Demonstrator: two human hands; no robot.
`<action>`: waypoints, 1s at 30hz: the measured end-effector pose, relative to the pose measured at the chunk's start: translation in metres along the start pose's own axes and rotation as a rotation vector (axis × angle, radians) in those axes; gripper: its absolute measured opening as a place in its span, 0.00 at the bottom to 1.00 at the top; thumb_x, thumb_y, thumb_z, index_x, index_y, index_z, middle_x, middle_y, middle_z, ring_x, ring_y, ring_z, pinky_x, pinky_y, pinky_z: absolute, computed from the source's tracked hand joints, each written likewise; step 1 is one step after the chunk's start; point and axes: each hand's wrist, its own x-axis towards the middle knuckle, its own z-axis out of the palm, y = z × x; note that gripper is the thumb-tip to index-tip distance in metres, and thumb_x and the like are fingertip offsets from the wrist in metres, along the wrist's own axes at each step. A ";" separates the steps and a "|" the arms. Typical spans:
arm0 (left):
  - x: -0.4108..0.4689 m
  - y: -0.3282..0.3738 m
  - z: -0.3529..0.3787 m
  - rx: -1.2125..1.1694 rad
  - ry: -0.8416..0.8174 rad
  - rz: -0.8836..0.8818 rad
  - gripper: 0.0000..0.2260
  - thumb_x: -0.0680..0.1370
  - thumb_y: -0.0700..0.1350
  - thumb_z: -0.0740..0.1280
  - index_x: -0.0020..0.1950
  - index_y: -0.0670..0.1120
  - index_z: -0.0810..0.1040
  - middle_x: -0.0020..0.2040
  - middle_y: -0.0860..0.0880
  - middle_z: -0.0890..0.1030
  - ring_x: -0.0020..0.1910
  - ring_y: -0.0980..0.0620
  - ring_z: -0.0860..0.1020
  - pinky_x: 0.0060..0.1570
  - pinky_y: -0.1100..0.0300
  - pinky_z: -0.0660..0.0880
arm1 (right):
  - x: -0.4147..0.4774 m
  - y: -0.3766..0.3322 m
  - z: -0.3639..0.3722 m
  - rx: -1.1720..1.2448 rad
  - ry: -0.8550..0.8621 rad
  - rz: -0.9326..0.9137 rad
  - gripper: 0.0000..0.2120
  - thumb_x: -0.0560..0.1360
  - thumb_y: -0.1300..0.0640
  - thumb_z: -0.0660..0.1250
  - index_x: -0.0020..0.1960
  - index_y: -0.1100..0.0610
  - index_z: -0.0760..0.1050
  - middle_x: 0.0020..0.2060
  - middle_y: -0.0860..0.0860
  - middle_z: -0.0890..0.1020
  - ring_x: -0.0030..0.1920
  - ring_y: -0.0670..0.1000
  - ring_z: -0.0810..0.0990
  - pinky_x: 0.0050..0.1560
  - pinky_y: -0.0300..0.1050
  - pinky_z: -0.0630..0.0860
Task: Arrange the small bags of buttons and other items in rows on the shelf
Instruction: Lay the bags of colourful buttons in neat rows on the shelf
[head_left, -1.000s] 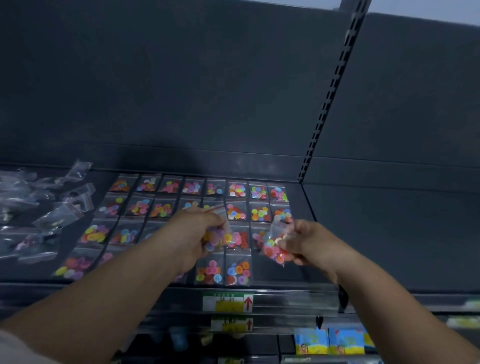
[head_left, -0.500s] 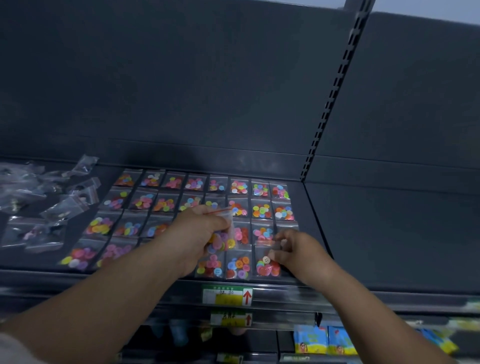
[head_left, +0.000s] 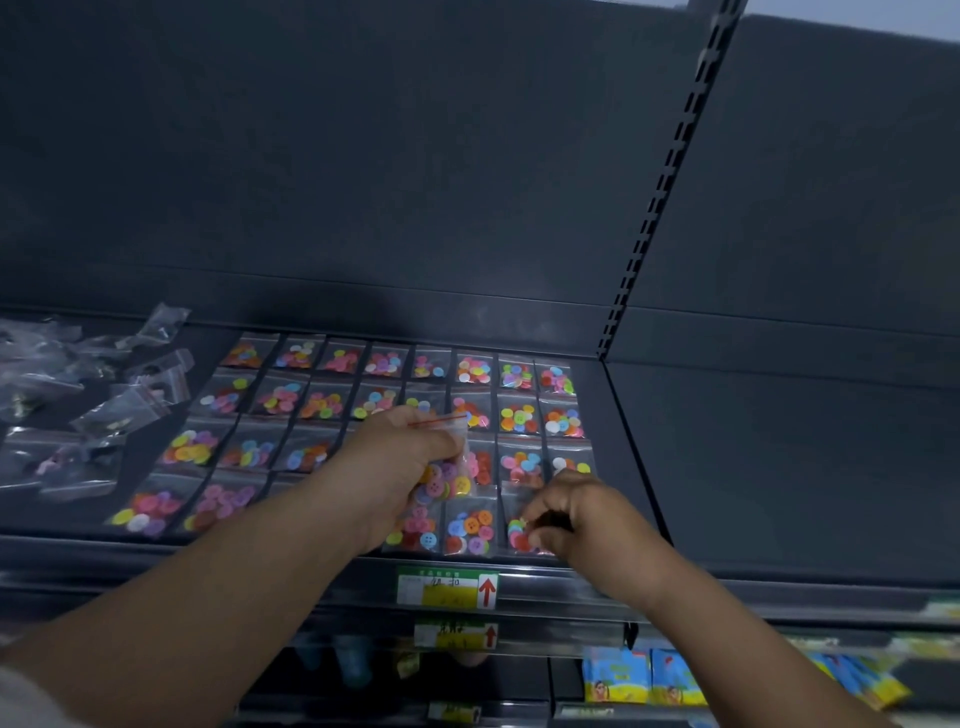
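Observation:
Small clear bags of coloured buttons (head_left: 474, 370) lie in several rows on the dark shelf (head_left: 626, 467). My left hand (head_left: 395, 467) hovers over the middle of the rows and grips one bag of buttons (head_left: 448, 480) with a red seal strip, held upright. My right hand (head_left: 576, 514) is down at the right end of the front row, its curled fingers pinching a bag of buttons (head_left: 517, 535) that lies on the shelf. Both forearms hide parts of the front rows.
A loose heap of clear bags (head_left: 78, 395) with darker small items lies at the shelf's left. A green and yellow price label (head_left: 447, 587) marks the front edge. Blue and yellow packs (head_left: 641, 675) stand on a lower shelf. A slotted upright (head_left: 660, 192) divides the back panel.
My right hand has come down and to the left, bringing its bag from the air onto the front row's right end. My left hand has stayed roughly in place with its bag.

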 end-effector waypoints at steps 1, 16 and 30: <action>-0.001 0.000 0.001 0.001 0.003 0.001 0.08 0.75 0.38 0.69 0.53 0.43 0.77 0.47 0.41 0.81 0.38 0.50 0.77 0.33 0.60 0.75 | 0.000 0.000 0.000 -0.005 0.000 -0.013 0.04 0.73 0.57 0.71 0.47 0.51 0.81 0.44 0.42 0.75 0.49 0.42 0.74 0.49 0.28 0.70; -0.007 0.005 0.011 0.011 0.013 -0.056 0.04 0.78 0.38 0.63 0.45 0.43 0.76 0.39 0.43 0.77 0.31 0.52 0.74 0.30 0.60 0.71 | -0.001 0.000 0.004 -0.086 0.043 -0.104 0.08 0.75 0.56 0.68 0.54 0.52 0.81 0.49 0.42 0.73 0.54 0.42 0.69 0.50 0.20 0.60; -0.010 0.005 0.046 0.071 -0.101 -0.011 0.01 0.75 0.41 0.69 0.45 0.46 0.79 0.44 0.44 0.81 0.42 0.47 0.77 0.36 0.58 0.74 | -0.007 -0.040 -0.030 0.904 0.090 0.263 0.03 0.72 0.63 0.70 0.41 0.56 0.79 0.32 0.48 0.81 0.32 0.44 0.77 0.35 0.37 0.74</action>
